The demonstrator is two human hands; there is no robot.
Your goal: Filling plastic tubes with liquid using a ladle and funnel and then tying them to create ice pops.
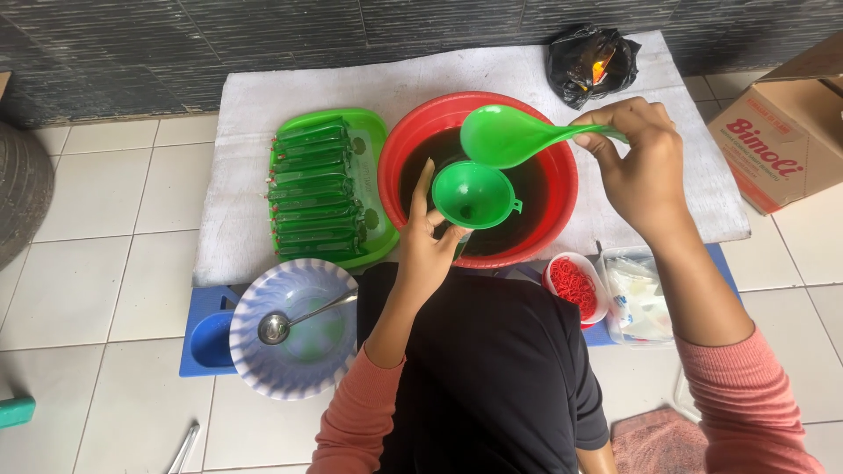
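Below, the left hand (428, 237) pinches a green funnel (472, 194) whose spout is hidden; the right hand (639, 162) grips a green ladle (507, 135) over the red basin (562, 167).

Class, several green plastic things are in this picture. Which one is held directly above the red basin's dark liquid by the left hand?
The green funnel, pinched by the left hand; the right hand holds the green ladle.

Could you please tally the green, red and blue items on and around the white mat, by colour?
Green: 3 – ladle in the right hand, funnel in the left hand, tray of green packets.
Red: 2 – basin, rubber bands in a small cup.
Blue: 1 – container.
Total: 6
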